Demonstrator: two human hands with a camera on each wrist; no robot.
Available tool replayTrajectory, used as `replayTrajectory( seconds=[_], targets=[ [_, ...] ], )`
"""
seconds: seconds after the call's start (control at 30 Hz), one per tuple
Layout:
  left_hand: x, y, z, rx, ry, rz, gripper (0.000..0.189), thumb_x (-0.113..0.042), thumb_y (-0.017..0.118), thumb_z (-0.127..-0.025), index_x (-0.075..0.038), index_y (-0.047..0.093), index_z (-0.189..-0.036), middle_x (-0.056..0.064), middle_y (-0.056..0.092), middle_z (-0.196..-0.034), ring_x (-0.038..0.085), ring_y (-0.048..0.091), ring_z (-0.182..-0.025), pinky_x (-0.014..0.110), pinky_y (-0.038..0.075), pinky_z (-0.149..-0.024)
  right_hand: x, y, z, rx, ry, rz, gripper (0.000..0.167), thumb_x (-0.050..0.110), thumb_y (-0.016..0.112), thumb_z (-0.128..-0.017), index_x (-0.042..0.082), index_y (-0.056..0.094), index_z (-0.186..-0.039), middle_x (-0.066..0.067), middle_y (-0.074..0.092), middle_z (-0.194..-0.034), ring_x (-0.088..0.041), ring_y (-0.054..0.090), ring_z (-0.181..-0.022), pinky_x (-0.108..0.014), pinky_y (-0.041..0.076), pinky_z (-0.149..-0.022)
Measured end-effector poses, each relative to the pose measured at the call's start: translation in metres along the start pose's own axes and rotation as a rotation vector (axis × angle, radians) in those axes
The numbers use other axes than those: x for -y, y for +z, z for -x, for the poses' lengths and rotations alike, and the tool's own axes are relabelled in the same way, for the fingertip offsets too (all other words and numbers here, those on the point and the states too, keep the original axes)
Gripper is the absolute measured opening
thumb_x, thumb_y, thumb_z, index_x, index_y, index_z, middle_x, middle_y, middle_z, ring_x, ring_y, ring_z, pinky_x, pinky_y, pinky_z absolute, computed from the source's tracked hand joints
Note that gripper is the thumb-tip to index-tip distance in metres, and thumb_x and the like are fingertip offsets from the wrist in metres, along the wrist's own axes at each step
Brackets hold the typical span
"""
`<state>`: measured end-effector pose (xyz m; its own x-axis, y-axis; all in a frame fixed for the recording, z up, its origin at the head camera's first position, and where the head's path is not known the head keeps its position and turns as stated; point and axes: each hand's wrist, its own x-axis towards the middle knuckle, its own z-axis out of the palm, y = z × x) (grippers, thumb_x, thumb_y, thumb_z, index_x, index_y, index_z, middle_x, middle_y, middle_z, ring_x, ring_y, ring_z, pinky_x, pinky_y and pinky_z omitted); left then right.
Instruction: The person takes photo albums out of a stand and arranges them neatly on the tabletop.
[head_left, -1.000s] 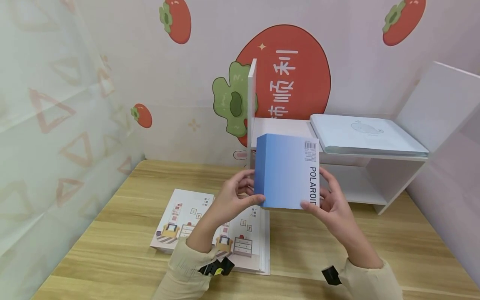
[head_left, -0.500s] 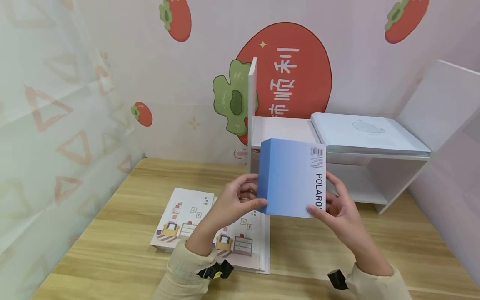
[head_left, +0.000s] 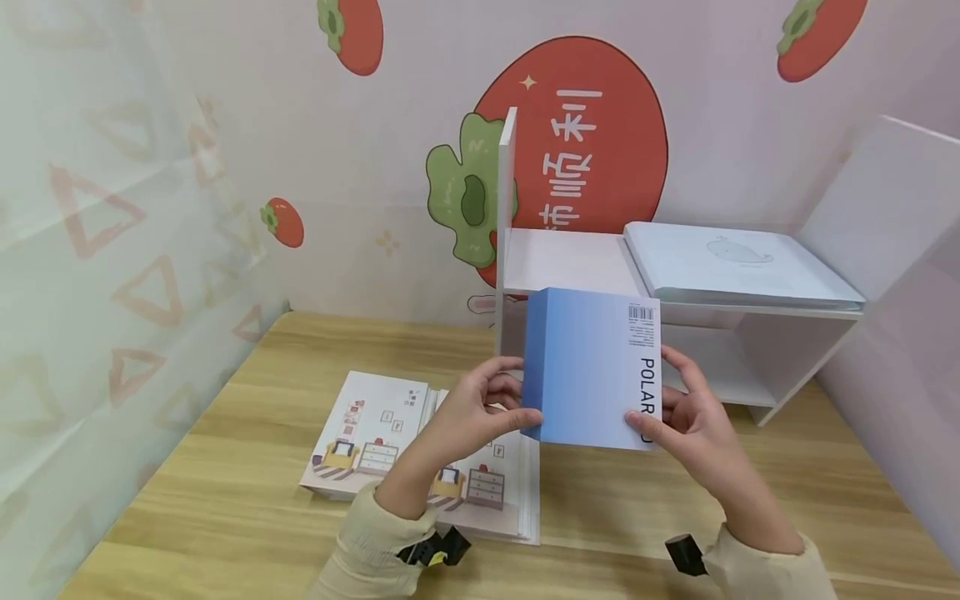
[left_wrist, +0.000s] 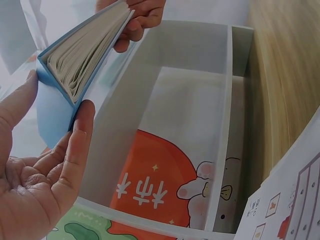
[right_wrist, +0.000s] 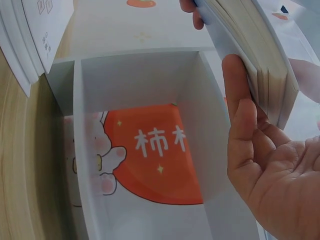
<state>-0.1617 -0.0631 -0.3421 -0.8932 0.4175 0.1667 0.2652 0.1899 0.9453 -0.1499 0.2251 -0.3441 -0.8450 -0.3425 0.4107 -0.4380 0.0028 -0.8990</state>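
A small blue photo album (head_left: pixel 592 367) with a barcode and partly covered "POLAROID" lettering is held up in front of the white shelf (head_left: pixel 562 260). My left hand (head_left: pixel 483 408) grips its spine side, thumb on the near face and fingers behind. At the opposite side my right hand (head_left: pixel 693 425) pinches the cover edge, the thumb over part of the lettering. In the left wrist view the album's pages (left_wrist: pixel 82 55) fan out in a wedge from the spine. The right wrist view shows the thick page edges (right_wrist: pixel 250 45) between the covers.
Two white books with room drawings lie on the wooden table (head_left: pixel 225 467): a left one (head_left: pixel 367 433) and a right one (head_left: pixel 491 500), partly behind my left arm. A white whale-printed book (head_left: pixel 742 260) rests on the shelf's upper board, beside its slanting right panel (head_left: pixel 885 208).
Both hands have carried the blue photo album a little right and lower in the head view. Their hold on it stays the same, and the books on the table have not moved.
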Motion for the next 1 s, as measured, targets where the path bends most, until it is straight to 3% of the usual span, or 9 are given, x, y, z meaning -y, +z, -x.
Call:
replayTrajectory(
  seconds=[0.27, 0.47, 0.8, 1.0],
  targets=[
    [-0.001, 0.001, -0.001, 0.001, 0.000, -0.041, 0.065, -0.019, 0.078, -0.087, -0.001, 0.048, -0.142, 0.014, 0.067, -0.113, 0.012, 0.063, -0.096, 0.021, 0.054, -0.085, 0.003, -0.007, -0.001, 0.033, 0.015, 0.061, 0.082, -0.018, 0.059, -0.088, 0.012, 0.022, -0.154, 0.011, 0.075, -0.105, -0.009, 0.073, -0.085, -0.024, 0.059, -0.068],
    [0.002, 0.003, -0.001, 0.018, -0.016, -0.073, 0.070, -0.021, 0.078, -0.087, -0.002, 0.044, -0.145, 0.011, 0.070, -0.109, 0.011, 0.065, -0.093, 0.023, 0.055, -0.081, 0.004, -0.011, 0.001, 0.045, 0.089, 0.076, 0.079, -0.012, 0.060, -0.091, 0.014, 0.021, -0.155, 0.011, 0.075, -0.102, -0.011, 0.074, -0.083, -0.025, 0.060, -0.069],
    [0.005, 0.003, -0.001, 0.071, -0.068, -0.089, 0.076, -0.023, 0.079, -0.086, -0.004, 0.039, -0.148, 0.012, 0.071, -0.111, 0.011, 0.067, -0.090, 0.024, 0.056, -0.075, 0.000, -0.016, 0.003, 0.161, 0.111, 0.016, 0.074, -0.013, 0.059, -0.091, 0.018, 0.022, -0.148, 0.011, 0.073, -0.111, -0.015, 0.075, -0.088, -0.029, 0.061, -0.072],
    [0.007, 0.003, -0.001, 0.128, -0.113, -0.066, 0.077, -0.020, 0.079, -0.085, -0.002, 0.038, -0.148, 0.013, 0.067, -0.115, 0.014, 0.069, -0.092, 0.026, 0.056, -0.075, -0.001, -0.024, 0.003, 0.216, 0.160, 0.036, 0.069, -0.010, 0.058, -0.093, 0.017, 0.020, -0.144, 0.010, 0.074, -0.106, -0.017, 0.075, -0.086, -0.031, 0.061, -0.071]
  ],
)
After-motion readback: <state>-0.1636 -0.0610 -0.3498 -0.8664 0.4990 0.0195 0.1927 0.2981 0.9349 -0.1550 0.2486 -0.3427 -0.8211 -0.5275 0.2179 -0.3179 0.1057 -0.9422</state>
